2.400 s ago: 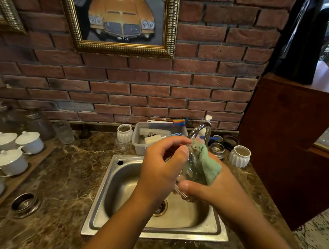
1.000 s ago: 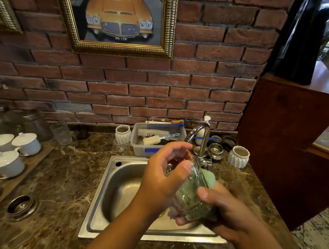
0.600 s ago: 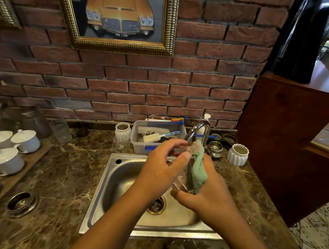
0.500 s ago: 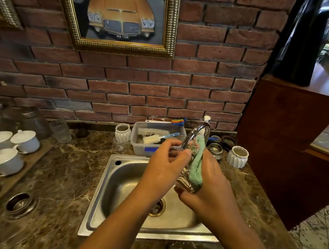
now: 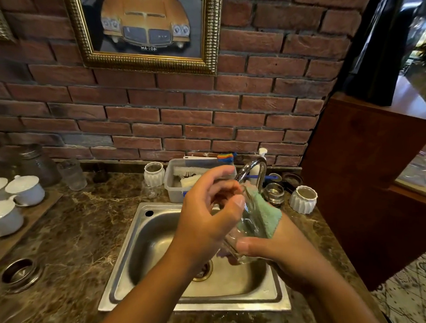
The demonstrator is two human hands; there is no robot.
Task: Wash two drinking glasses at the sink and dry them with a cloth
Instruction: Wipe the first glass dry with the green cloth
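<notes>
Above the steel sink [image 5: 147, 238] I hold a clear drinking glass [image 5: 248, 223], tilted. My left hand [image 5: 209, 217] grips its upper part, thumb on the side and fingers curled over the rim. From below, my right hand [image 5: 280, 253] holds the base, thumb across the front, and presses a green cloth [image 5: 267, 212] against the far side of the glass. A second clear glass [image 5: 71, 174] stands on the counter at the back left, by the wall.
The curved tap [image 5: 252, 170] rises just behind my hands. Behind the sink are a plastic tub of brushes [image 5: 183, 174], two white ribbed cups [image 5: 154, 174] [image 5: 302, 199] and small metal tins [image 5: 273, 193]. White lidded cups [image 5: 27, 189] sit left on a board. A wooden cabinet [image 5: 362, 180] stands right.
The cloth has slid from the glass's front round to its far right side, and the glass has turned in my hands. Both hands stay over the sink.
</notes>
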